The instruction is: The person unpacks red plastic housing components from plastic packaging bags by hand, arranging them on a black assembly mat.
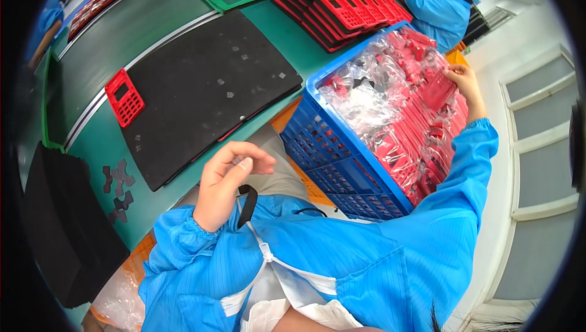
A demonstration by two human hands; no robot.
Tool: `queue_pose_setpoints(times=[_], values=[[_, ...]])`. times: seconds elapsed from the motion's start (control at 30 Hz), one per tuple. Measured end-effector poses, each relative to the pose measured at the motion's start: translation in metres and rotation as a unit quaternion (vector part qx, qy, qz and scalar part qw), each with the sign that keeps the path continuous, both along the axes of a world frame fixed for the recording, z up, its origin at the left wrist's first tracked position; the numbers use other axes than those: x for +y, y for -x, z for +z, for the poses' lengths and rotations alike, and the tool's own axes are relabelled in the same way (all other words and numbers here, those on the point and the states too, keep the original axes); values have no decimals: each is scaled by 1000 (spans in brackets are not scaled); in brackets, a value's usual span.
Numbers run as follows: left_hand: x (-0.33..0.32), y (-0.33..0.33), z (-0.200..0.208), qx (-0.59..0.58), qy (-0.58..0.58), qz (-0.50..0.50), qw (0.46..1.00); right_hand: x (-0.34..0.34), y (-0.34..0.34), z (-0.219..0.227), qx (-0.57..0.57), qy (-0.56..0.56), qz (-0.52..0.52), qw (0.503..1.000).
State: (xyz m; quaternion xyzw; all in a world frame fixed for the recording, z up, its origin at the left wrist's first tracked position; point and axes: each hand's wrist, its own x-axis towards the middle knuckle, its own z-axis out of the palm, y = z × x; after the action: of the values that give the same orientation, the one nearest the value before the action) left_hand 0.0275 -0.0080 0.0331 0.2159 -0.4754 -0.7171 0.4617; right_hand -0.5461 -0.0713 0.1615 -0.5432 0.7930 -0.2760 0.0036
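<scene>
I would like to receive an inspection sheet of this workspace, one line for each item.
Surface: green table; black mat on it.
Job's things: blue crate heaped with bagged red parts; red frame at the mat's left edge; stacked red frames beyond the crate.
Clutter: small pale squares on the mat; dark cut pieces left of it.
Grips: right grip pinches a bagged red part at the crate; left grip half-curled, nothing seen in it.
Cables: thin dark loop near the waist; cannot tell whether cable.
Surroundings: co-worker in blue at upper right; pale wall at right.
</scene>
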Motion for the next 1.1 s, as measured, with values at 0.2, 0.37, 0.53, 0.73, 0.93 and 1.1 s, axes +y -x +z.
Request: queue_pose_setpoints(times=[0.2,0.37,0.53,0.73,0.93,1.1], values=[[-7,9,-4,-17,-66,10,998,-6,-76,22,161,116,5,980],[-6,13,-8,-44,-72,-42,996,-10,-29,-5,105,-200,39,973],[-3,7,-23,-37,-99,-5,994,-3,-40,-54,189,-329,26,925],[-3,7,-22,-64,-103,-43,992,-5,-47,-71,131,-259,93,953],[-5,6,-32,-45,-145,-68,986,2,-122,-42,78,-49,152,984],[-6,20,-33,127,-218,-118,960,12,-307,-17,207,-66,508,833]])
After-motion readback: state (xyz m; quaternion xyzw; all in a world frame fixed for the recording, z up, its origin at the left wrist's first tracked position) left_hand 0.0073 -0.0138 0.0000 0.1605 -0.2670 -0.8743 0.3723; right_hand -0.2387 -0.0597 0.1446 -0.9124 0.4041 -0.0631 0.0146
